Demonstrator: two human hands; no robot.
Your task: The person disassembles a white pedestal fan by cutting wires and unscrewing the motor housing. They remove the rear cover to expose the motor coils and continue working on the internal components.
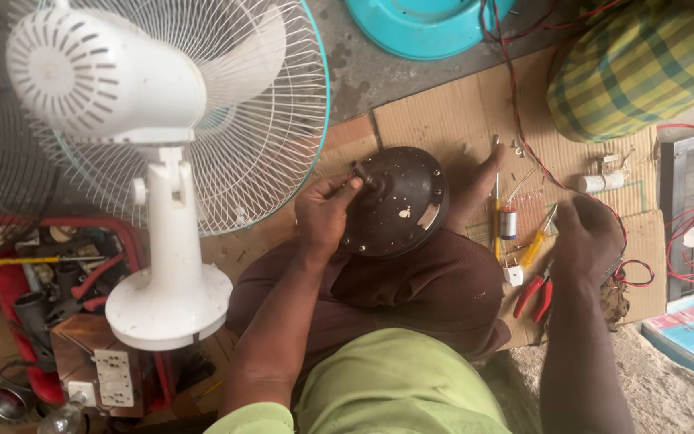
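Head view, looking down at someone sitting on the ground: far left of the frame stands a white table fan (162, 161), its base just beside the person's knee, with a red toolbox (42, 297) of odds and ends lower left. Centre frame, the left hand (324, 215) is curled closed, fingertips pinched at the shaft end of a dark round fan motor (399, 201) propped on the lap. It rests tilted there with only that one hand on it, so I'd say a slip could send it rolling off onto the cardboard mat (443, 112) and the small parts lying there. Moving right, a yellow screwdriver (540, 237) and red-handled pliers (533, 296) lie on the mat. The right hand (592, 237) hovers over them, palm down; it looks loosely cupped, though I cannot tell whether it grips anything. Red wires (524, 128) loop close by at upper right, and a careless reach might snag them
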